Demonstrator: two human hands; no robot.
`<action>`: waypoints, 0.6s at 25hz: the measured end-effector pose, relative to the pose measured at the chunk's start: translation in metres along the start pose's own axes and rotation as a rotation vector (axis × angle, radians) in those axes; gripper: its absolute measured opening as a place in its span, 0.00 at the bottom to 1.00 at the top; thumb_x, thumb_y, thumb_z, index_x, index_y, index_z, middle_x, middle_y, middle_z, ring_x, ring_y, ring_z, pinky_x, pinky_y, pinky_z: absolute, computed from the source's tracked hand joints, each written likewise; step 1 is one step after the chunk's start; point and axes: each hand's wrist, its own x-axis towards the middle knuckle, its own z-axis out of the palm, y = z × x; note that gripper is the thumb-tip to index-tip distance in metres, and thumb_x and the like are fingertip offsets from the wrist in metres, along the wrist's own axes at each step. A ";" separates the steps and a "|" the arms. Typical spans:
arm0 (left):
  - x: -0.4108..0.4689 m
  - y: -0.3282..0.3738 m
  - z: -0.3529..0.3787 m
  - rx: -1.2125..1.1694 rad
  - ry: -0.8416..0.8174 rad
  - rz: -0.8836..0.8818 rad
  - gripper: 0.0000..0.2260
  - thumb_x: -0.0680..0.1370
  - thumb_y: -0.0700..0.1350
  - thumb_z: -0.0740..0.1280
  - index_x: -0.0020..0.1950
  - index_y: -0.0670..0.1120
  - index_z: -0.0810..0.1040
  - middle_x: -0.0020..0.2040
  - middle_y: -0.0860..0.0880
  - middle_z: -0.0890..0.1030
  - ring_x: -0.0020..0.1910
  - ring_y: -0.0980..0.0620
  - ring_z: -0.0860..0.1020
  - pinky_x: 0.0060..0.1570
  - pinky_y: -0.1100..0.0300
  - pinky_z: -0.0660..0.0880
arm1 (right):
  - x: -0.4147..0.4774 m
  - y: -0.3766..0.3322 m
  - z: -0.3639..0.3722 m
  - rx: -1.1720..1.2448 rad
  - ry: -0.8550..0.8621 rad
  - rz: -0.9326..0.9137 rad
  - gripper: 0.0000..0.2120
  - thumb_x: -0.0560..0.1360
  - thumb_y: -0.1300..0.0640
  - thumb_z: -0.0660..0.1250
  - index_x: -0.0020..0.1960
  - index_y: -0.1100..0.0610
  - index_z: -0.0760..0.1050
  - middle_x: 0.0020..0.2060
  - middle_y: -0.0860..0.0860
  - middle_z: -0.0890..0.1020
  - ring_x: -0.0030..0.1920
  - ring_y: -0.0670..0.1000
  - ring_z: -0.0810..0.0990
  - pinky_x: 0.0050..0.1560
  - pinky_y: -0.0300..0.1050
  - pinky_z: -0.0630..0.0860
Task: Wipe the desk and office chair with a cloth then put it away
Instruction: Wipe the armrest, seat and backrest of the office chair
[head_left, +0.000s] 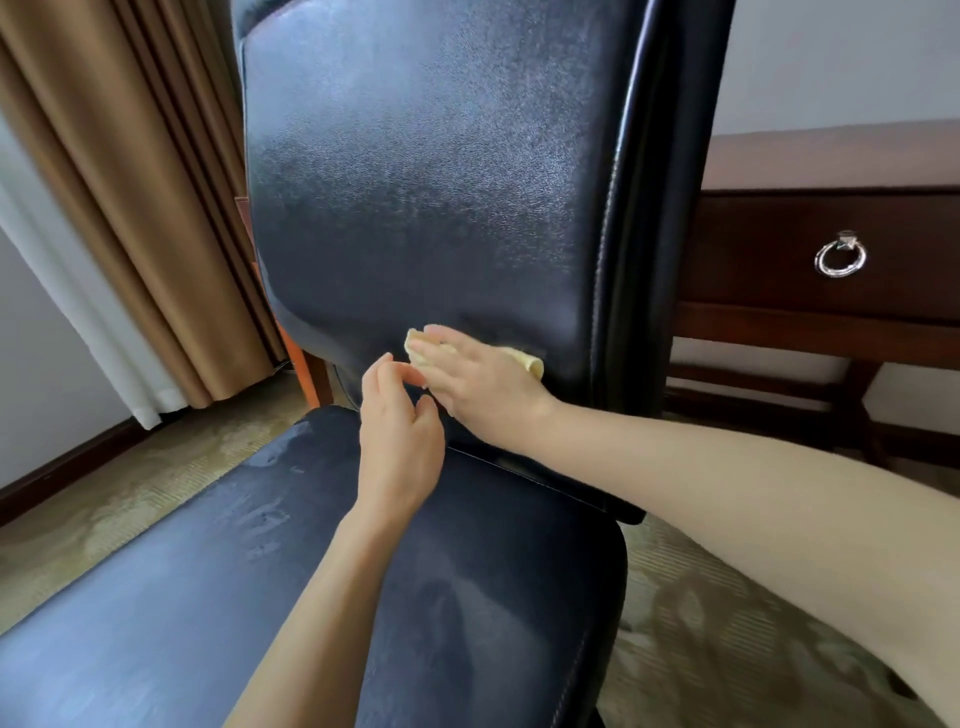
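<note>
A black leather office chair (415, 182) fills the middle of the view, its backrest upright and its seat stretching toward me. My right hand (478, 382) lies flat with straight fingers on a pale yellow cloth (530, 359), pressing it against the lower backrest. The cloth shows only at my fingertips and beside my palm. My left hand (400, 436) hovers just left of it above the seat's rear, fingers loosely curled and holding nothing. The dark wooden desk (810, 166) stands behind the chair on the right.
The desk has a drawer with a silver ring pull (840, 259). Tan curtains (130, 197) hang at the left beside a white sheer. An orange chair leg (306, 374) shows behind the backrest. Patterned carpet (701, 597) covers the floor.
</note>
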 end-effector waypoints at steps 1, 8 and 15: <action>-0.004 0.001 0.001 -0.001 -0.006 0.001 0.08 0.78 0.36 0.57 0.53 0.47 0.69 0.72 0.50 0.63 0.71 0.52 0.61 0.61 0.61 0.59 | -0.008 -0.011 0.007 -0.062 -0.039 -0.050 0.26 0.83 0.53 0.47 0.77 0.63 0.46 0.77 0.61 0.47 0.76 0.61 0.42 0.72 0.59 0.35; -0.021 0.005 0.012 0.074 -0.132 0.092 0.18 0.79 0.36 0.59 0.68 0.49 0.66 0.76 0.51 0.56 0.71 0.45 0.63 0.69 0.48 0.62 | -0.075 -0.052 0.053 -0.334 -0.247 -0.399 0.23 0.78 0.50 0.58 0.70 0.58 0.70 0.74 0.60 0.61 0.75 0.65 0.50 0.57 0.71 0.24; -0.012 0.031 0.041 0.027 -0.102 0.280 0.37 0.77 0.35 0.60 0.77 0.57 0.45 0.73 0.62 0.36 0.76 0.54 0.37 0.75 0.47 0.48 | -0.170 -0.001 0.096 -0.154 0.301 -0.314 0.14 0.79 0.55 0.59 0.60 0.52 0.79 0.60 0.42 0.79 0.67 0.44 0.71 0.72 0.40 0.58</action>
